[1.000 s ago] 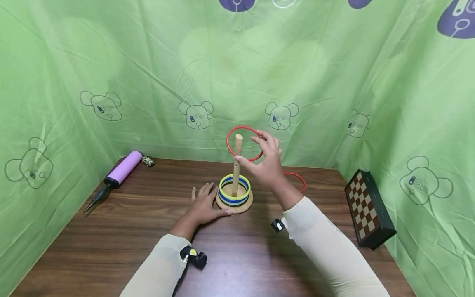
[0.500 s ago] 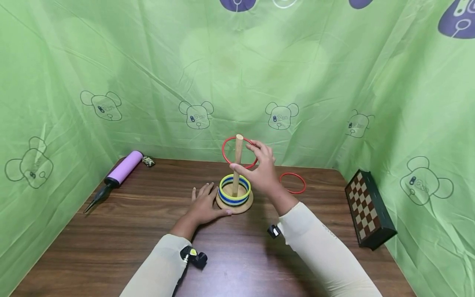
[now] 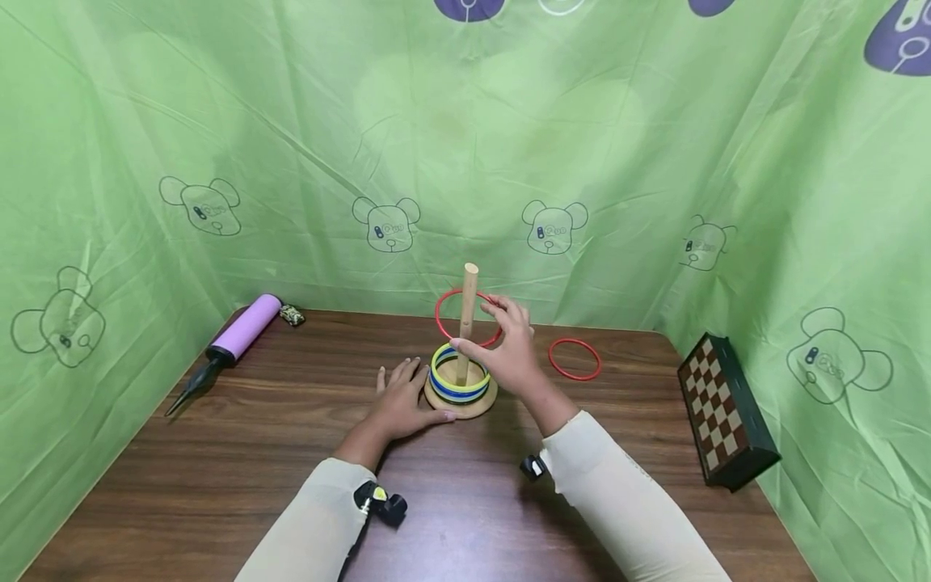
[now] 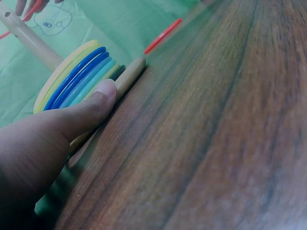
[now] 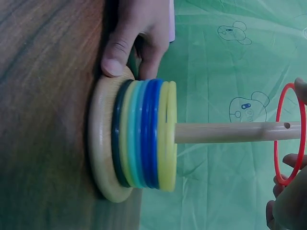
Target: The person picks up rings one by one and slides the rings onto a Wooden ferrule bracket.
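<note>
Head view: your right hand [image 3: 513, 353] pinches a red ring [image 3: 468, 316] around the wooden peg [image 3: 466, 322]; your left hand [image 3: 402, 399], fingers flat, steadies the base [image 3: 461, 401] on the bench [image 3: 218, 453].

This looks like a makeshift recording corner rather than a lived-in room. A green cloth [image 3: 291, 121] printed with cartoon bear heads hangs behind and to both sides of a dark wood-grain table [image 3: 218, 469], hiding the walls. Toys and games lie on the table: a folded chessboard [image 3: 723, 408] and a purple hand pump [image 3: 233, 335].
</note>
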Demonstrator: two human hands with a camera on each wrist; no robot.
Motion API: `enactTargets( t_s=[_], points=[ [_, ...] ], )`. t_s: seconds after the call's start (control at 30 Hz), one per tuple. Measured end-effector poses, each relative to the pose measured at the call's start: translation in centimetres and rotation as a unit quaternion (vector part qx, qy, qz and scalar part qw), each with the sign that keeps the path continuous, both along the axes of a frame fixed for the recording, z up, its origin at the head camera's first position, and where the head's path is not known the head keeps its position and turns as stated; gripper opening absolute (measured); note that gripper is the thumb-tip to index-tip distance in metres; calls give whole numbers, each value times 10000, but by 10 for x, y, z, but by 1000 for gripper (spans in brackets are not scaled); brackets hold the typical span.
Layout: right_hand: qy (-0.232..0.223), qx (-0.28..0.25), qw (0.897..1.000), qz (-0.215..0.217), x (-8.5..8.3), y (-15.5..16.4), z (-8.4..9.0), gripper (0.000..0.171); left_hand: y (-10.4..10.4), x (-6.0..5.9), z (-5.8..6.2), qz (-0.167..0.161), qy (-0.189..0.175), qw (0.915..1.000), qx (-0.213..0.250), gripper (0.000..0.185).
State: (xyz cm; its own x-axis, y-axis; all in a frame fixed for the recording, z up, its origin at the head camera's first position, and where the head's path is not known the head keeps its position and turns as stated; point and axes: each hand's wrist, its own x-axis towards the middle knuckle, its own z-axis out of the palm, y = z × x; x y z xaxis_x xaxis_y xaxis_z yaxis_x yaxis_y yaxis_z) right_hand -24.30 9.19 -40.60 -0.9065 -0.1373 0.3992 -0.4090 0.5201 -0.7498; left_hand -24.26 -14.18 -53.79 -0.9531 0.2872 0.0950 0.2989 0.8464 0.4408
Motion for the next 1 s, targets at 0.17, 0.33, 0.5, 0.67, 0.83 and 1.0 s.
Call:
enactTargets(
  t_s=[0.17, 0.33, 0.5, 0.67, 0.83, 1.0],
  points=[
    [-160, -63, 9998, -49, 1, 0, -10, 87, 0, -1, -1, -16, -38, 10000, -22, 122],
    [-299, -158, 9994, -106, 1, -2, -18, 87, 0, -1, 1, 22, -36, 10000, -1, 121],
    [-379, -221, 9990, -103, 1, -2, -25, 84, 0, -1, 2, -3, -54, 10000, -23, 122],
    [-512, -139, 9986, -66, 2, -3, -30, 82, 0, -1, 2, -8, -24, 10000, 45, 122],
    [-564, -113, 9983, -110, 2, -3, -38, 77, 0, -1, 0, -18, 37, 10000, 64, 121],
    [-485, -139, 9987, -119, 1, -1, -44, 76, 0, -1, -1, -29, 52, 10000, 63, 121]
  ],
)
